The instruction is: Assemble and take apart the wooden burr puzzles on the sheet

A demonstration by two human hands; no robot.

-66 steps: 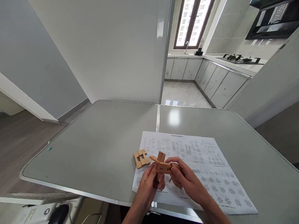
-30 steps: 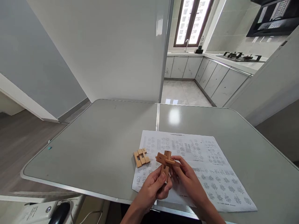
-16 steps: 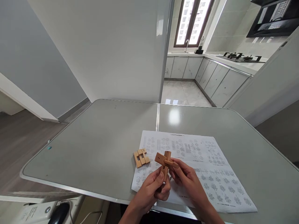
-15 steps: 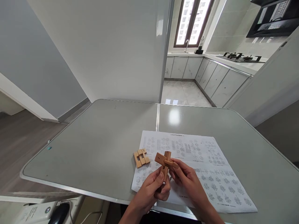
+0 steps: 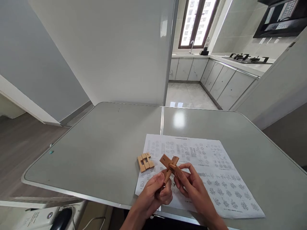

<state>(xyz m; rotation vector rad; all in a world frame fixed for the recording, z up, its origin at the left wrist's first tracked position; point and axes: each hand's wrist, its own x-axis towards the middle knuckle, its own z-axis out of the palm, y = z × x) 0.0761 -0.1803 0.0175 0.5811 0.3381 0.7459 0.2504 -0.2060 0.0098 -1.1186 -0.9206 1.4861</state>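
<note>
Above the paper, a brown wooden puzzle [image 5: 166, 160] made of crossed, notched pieces is held between both hands. My left hand [image 5: 155, 190] is closed round the lower end of one piece, which slants up to the right. The fingers of my right hand [image 5: 193, 185] pinch the lower right end of the piece crossing it. Where the pieces meet is partly covered by the fingers. To the left lies a lighter wooden block puzzle [image 5: 145, 162], several blocks joined around a small gap, resting partly on the instruction sheet [image 5: 223, 179] with its printed diagrams.
The grey-green table [image 5: 96, 150] has a metal seam [image 5: 162, 119] down its middle. A tiny teal bit [image 5: 51, 152] lies near its left edge. Below the left front edge are a white box [image 5: 35, 220] and a cable [image 5: 93, 218].
Both hands have turned the brown puzzle slightly: the left-held piece leans further right, and the crossing piece slopes more steeply. The lighter block puzzle and sheet stay in place.
</note>
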